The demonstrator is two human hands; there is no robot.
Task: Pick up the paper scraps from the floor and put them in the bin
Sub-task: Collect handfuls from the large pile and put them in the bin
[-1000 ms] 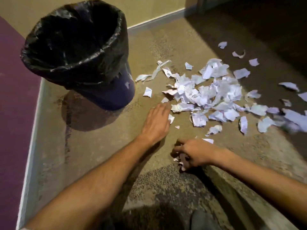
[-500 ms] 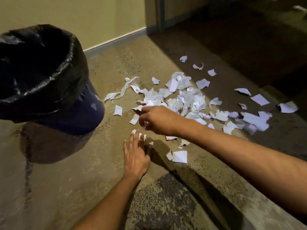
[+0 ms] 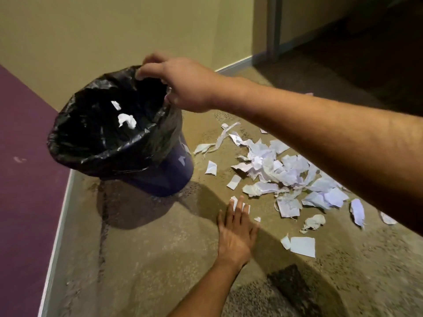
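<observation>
A dark blue bin (image 3: 164, 179) lined with a black plastic bag (image 3: 75, 143) stands on the floor at the left. My right hand (image 3: 183, 85) hovers over the bin's far right rim with its fingers spread and nothing in them. Two white scraps (image 3: 126, 120) are falling inside the bag's mouth. My left hand (image 3: 235, 232) lies flat on the floor, fingers apart, its fingertips resting on a few small scraps (image 3: 234, 200). A heap of torn white paper scraps (image 3: 279, 170) covers the floor to the right of the bin.
A crumpled ball (image 3: 314, 221) and a flat rectangular piece (image 3: 302, 247) lie nearest to me. A purple floor strip (image 3: 25, 179) with a pale edge runs along the left. A yellowish wall (image 3: 114, 30) rises behind the bin, with a dark doorway (image 3: 343, 42) at the far right.
My right hand rose from the scrap heap to above the bin and let its scraps go; they now fall inside. My left hand stays flat on the floor.
</observation>
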